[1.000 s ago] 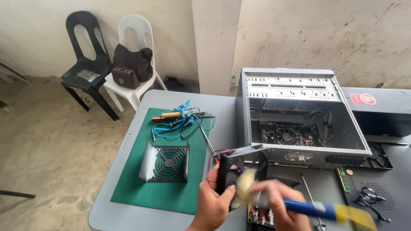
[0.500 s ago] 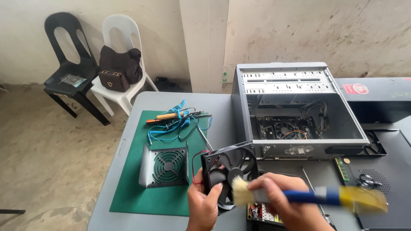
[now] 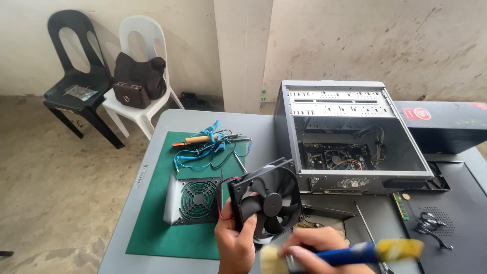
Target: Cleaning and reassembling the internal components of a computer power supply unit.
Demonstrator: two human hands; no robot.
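the left hand [image 3: 236,243] grips a black case fan [image 3: 266,205] by its lower corner, fingers closed around the frame, tilting it up off the surface so the blades face the person. the right hand [image 3: 317,248] is closed around a brush [image 3: 345,253] with a blue and yellow handle, its pale bristles just below the fan's bottom edge, seemingly placed to sweep dust. the fan's red and black wires hang at its left side. nearby, a grey power supply [image 3: 190,200] lies on the green mat [image 3: 152,223], and the open computer case [image 3: 350,137] stands behind.
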